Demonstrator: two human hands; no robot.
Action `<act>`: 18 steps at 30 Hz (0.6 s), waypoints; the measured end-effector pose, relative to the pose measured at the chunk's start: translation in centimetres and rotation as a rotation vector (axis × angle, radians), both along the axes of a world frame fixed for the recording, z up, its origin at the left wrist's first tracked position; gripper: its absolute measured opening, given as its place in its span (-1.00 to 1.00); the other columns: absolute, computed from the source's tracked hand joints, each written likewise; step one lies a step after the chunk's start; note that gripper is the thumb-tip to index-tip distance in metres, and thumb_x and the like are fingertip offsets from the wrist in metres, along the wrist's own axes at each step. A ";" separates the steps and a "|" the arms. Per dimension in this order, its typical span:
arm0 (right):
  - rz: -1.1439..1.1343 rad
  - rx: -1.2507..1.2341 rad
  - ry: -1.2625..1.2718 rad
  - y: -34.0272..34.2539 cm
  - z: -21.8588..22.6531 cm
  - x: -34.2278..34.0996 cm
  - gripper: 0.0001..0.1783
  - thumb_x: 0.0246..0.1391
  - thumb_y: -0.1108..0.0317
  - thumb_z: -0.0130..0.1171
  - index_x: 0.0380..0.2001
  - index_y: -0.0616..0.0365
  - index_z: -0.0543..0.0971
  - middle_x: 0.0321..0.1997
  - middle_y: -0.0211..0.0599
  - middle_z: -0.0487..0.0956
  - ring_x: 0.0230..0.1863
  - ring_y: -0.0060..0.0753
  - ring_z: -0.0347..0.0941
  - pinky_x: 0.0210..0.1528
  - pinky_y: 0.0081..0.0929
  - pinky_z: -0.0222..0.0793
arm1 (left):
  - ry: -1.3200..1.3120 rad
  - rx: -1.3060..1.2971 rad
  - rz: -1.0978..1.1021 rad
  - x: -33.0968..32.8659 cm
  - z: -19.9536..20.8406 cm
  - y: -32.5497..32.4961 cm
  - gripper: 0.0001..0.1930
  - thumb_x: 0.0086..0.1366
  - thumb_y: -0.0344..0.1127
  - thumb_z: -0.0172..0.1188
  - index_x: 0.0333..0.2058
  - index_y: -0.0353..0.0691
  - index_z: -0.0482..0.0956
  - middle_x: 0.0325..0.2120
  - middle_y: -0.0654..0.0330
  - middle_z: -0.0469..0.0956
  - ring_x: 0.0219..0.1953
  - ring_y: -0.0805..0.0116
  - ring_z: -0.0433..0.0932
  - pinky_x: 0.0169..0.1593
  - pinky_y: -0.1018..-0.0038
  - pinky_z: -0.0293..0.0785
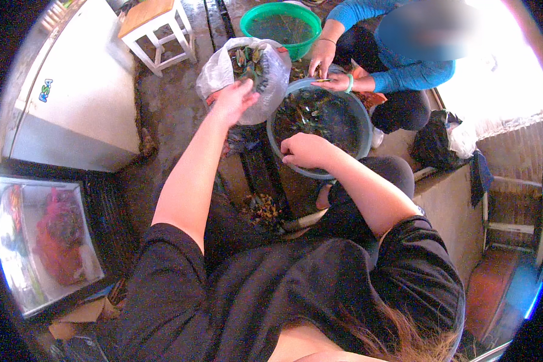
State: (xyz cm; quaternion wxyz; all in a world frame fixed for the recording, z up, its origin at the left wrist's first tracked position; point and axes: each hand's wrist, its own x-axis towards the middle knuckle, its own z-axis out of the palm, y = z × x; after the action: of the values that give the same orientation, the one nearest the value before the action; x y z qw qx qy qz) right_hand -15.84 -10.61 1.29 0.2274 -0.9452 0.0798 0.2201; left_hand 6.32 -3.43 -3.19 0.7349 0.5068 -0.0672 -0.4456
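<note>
A clear plastic bag (pixel 270 90) with its mouth spread wide holds several green-and-brown mussels (pixel 245 58). My left hand (pixel 235 101) is over the near side of this bag, its fingers stretched toward the mussels and apart. To the right stands a pale blue round basin (pixel 364 136) with dark water and mussels (pixel 312 114) in it. My right hand (pixel 306 151) is at the basin's near left side with the fingers curled closed; whatever they may hold is hidden.
Across the basin, a co-worker in blue sleeves holds a mussel (pixel 323 80) in both hands. A green basin (pixel 312 43) stands behind the bag. A wooden-topped stool (pixel 148 17) and a white refrigerator (pixel 78 90) are at the left. Small brownish scraps (pixel 262 211) lie on the floor.
</note>
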 end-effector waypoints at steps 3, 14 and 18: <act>-0.006 0.007 -0.049 -0.3 0.3 0.0 -0.66 -0.02 0.14 0.16 -0.24 0.13 0.57 -0.25 -0.08 0.59 -0.19 -0.01 0.52 -0.12 -0.17 0.42 | -0.096 0.154 0.152 3.5 -2.8 0.4 -0.86 0.21 -0.37 0.13 -0.29 -0.29 0.52 -0.37 0.22 0.51 -0.28 0.28 0.53 -0.25 0.45 0.50; -0.224 -0.232 0.085 -6.5 -3.6 -0.3 -0.70 -0.08 0.31 0.10 -0.29 0.26 0.59 -0.19 0.01 0.59 -0.13 0.00 0.55 -0.12 -0.15 0.49 | -1.307 1.016 -0.547 1.7 -8.0 2.6 -0.38 -0.02 0.01 0.28 0.05 -0.04 0.46 -0.16 -0.03 0.57 -0.08 -0.02 0.53 0.03 0.26 0.42; -0.405 -0.310 0.155 -9.3 -6.1 2.2 -0.69 0.00 0.33 0.01 -0.21 0.21 0.60 -0.11 -0.06 0.59 -0.08 -0.07 0.54 -0.08 -0.20 0.48 | -1.282 0.866 -0.597 7.4 -12.0 5.3 -0.41 0.03 -0.07 0.29 0.07 -0.04 0.45 -0.12 -0.05 0.54 -0.11 0.05 0.54 -0.01 0.28 0.44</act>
State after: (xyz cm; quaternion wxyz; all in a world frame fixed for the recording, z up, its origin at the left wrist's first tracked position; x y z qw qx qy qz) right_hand -13.66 -19.93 -4.82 0.1126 -0.9138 0.3175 0.2270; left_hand 13.76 1.90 -15.22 0.1446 0.8614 -0.4275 -0.2331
